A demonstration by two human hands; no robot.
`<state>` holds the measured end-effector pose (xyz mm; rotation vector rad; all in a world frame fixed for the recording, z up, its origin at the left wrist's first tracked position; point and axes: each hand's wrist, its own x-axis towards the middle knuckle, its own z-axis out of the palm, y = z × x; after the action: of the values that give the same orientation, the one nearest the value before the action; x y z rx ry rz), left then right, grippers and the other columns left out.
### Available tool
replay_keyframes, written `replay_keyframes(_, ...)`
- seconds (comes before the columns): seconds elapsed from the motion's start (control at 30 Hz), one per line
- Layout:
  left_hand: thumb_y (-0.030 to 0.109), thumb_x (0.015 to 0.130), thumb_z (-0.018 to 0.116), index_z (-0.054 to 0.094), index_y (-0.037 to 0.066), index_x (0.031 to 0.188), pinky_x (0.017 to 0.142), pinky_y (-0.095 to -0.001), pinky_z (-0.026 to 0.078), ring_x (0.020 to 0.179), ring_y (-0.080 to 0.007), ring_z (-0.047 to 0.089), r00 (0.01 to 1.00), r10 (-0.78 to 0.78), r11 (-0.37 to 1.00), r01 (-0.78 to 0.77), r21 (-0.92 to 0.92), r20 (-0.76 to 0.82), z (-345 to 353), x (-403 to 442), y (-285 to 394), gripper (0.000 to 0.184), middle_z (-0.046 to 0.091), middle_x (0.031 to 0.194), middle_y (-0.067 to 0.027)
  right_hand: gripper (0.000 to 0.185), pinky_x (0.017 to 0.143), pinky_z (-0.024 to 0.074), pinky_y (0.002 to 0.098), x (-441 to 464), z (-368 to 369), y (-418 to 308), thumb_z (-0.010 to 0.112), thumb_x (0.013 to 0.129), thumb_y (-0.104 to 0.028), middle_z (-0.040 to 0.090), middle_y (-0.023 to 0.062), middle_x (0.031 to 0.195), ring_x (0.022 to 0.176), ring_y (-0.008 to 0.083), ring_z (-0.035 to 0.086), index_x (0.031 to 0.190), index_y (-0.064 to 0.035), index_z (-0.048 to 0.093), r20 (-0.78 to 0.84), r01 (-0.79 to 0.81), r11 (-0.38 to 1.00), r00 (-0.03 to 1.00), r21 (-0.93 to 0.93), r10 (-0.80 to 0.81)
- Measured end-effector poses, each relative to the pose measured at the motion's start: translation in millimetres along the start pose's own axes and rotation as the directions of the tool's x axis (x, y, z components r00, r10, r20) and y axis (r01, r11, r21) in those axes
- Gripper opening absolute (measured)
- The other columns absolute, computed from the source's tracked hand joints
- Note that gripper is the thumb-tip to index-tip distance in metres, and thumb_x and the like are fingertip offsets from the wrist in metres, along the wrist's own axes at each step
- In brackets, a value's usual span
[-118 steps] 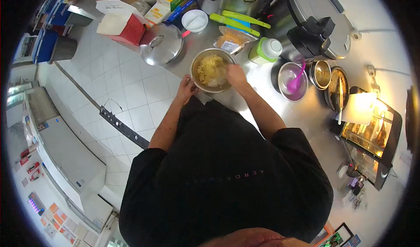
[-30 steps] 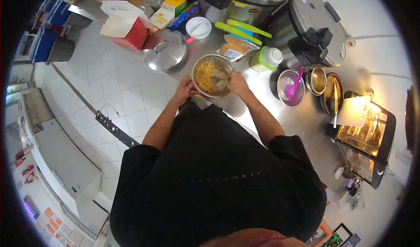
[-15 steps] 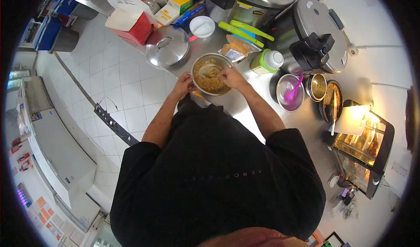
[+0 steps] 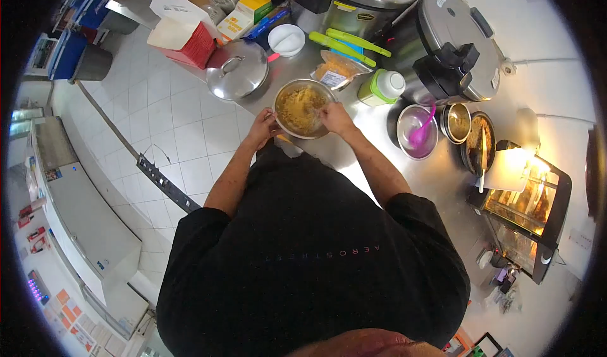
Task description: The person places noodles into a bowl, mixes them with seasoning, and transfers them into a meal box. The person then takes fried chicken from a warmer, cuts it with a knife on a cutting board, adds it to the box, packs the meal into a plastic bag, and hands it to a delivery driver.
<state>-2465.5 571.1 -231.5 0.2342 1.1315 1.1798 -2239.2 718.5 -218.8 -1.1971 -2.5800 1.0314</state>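
A round metal bowl (image 4: 306,81) stands near the counter's edge with a yellow-brown crumbly mixture (image 4: 298,107) inside. My left hand (image 4: 264,128) grips the bowl's left rim, its fingers closed around the edge. Over the bowl's right side, my right hand (image 4: 337,118) is closed, fingers down at the mixture. Whatever it holds is hidden by the fingers and blur. Just behind the bowl lies a clear bag of orange-brown food (image 4: 334,69) with a white label.
A lidded pot (image 4: 237,69), a white bowl (image 4: 286,40), green tongs (image 4: 341,46) and a green-white bottle (image 4: 386,86) stand behind. Two large cookers (image 4: 452,44) are at the back right. Rightward are a bowl with a purple ladle (image 4: 418,136) and a lit food warmer (image 4: 521,205).
The mixture has shifted and looks yellower, heaped across the bowl's middle. My right hand has moved slightly within the bowl; my left hand keeps its grip on the rim.
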Motion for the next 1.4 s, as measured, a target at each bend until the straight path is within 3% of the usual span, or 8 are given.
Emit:
replay_keyframes(0.2, 0.026, 0.098, 0.052, 0.045, 0.014, 0.106, 0.083, -0.0374, 0.054, 0.094, -0.0196, 0.061, 0.999, 0.005, 0.999, -0.007, 0.05, 0.05, -6.1, 5.2, -4.9, 0.016, 0.057, 0.104, -0.0049, 0.022, 0.073, 0.0506, 0.0503, 0.1, -1.4, 11.5, 0.056, 0.083, -0.014, 0.061, 0.0303, 0.075, 0.078, 0.0437, 0.063, 0.079, 0.0042, 0.066, -0.183, -0.226, 0.967, 0.962, -0.116, 0.203)
replay_keyframes(0.33, 0.027, 0.098, 0.051, 0.045, 0.014, 0.106, 0.084, -0.0382, 0.054, 0.093, -0.019, 0.061, 0.999, 0.018, 0.998, -0.02, 0.06, 0.045, -3.9, 6.7, -3.6, 0.016, 0.056, 0.104, -0.0045, 0.02, 0.073, 0.0505, 0.0502, 10.3, 19.9, -25.1, 0.055, 0.083, -0.015, 0.064, 0.0251, 0.076, 0.077, 0.0429, 0.063, 0.076, 0.001, 0.066, -0.23, 0.119, 0.993, 0.967, 0.025, -0.11)
replay_keyframes(0.57, 0.026, 0.098, 0.051, 0.043, 0.016, 0.107, 0.082, -0.0386, 0.055, 0.092, -0.0197, 0.06, 0.999, -0.022, 0.998, 0.021, 0.065, 0.025, -17.1, 7.0, -9.1, 0.016, 0.055, 0.104, -0.0041, 0.019, 0.072, 0.0511, 0.0467, -7.0, 12.3, 13.5, 0.056, 0.082, -0.012, 0.064, 0.0211, 0.069, 0.073, 0.0399, 0.062, 0.069, -0.0028, 0.067, -0.084, -0.161, 0.985, 0.984, -0.053, 0.157)
replay_keyframes(0.67, 0.021, 0.099, 0.05, 0.043, 0.012, 0.105, 0.079, -0.0399, 0.058, 0.091, -0.0208, 0.064, 1.0, 0.023, 0.999, -0.022, -0.036, 0.015, -16.6, 4.3, -9.3, 0.013, 0.058, 0.103, -0.0064, 0.019, 0.073, 0.051, 0.0477, 2.5, 36.8, 16.9, 0.054, 0.083, -0.012, 0.064, 0.0228, 0.073, 0.077, 0.0405, 0.062, 0.072, -0.0041, 0.067, -0.006, -0.019, 1.0, 1.0, 0.003, 0.019)
replay_keyframes(0.77, 0.026, 0.099, 0.051, 0.043, 0.016, 0.107, 0.082, -0.0383, 0.055, 0.09, -0.0201, 0.061, 1.0, -0.005, 0.999, 0.005, 0.047, 0.006, -9.4, 0.3, -5.8, 0.015, 0.055, 0.101, -0.0039, 0.017, 0.076, 0.0511, 0.0476, 5.8, -4.6, 4.0, 0.054, 0.083, -0.012, 0.065, 0.0265, 0.084, 0.083, 0.0422, 0.062, 0.083, -0.0039, 0.069, -0.065, -0.188, 0.956, 0.982, -0.226, 0.177)
replay_keyframes(1.1, 0.027, 0.098, 0.051, 0.043, 0.014, 0.106, 0.081, -0.0393, 0.055, 0.089, -0.0203, 0.062, 1.0, 0.023, 1.0, -0.023, 0.009, 0.016, -9.2, 1.6, -5.2, 0.017, 0.06, 0.101, -0.0049, 0.022, 0.078, 0.0505, 0.0482, 36.2, -2.2, -5.0, 0.056, 0.085, -0.02, 0.065, 0.0235, 0.084, 0.084, 0.0394, 0.064, 0.093, -0.0036, 0.069, 0.105, 0.088, 0.996, 0.991, -0.024, -0.086)
replay_keyframes(1.2, 0.025, 0.098, 0.051, 0.044, 0.014, 0.105, 0.08, -0.0388, 0.055, 0.09, -0.0207, 0.063, 0.999, 0.014, 1.0, -0.014, 0.017, 0.035, -10.1, -0.8, -2.8, 0.015, 0.06, 0.103, -0.0057, 0.023, 0.077, 0.0505, 0.0474, 30.1, -49.5, -20.8, 0.056, 0.086, -0.021, 0.066, 0.0212, 0.085, 0.081, 0.0383, 0.064, 0.09, -0.0027, 0.069, 0.02, -0.145, 0.944, 0.987, -0.295, 0.158)
replay_keyframes(1.4, 0.024, 0.098, 0.051, 0.044, 0.014, 0.104, 0.078, -0.0375, 0.057, 0.09, -0.0203, 0.063, 1.0, 0.014, 1.0, -0.014, 0.005, -0.003, -13.0, 4.1, -2.5, 0.014, 0.059, 0.102, -0.0053, 0.023, 0.076, 0.0515, 0.0481, 29.9, -11.7, -15.6, 0.056, 0.086, -0.02, 0.064, 0.0274, 0.082, 0.078, 0.0415, 0.063, 0.088, -0.0006, 0.068, 0.173, 0.161, 0.987, 0.972, 0.014, -0.161)
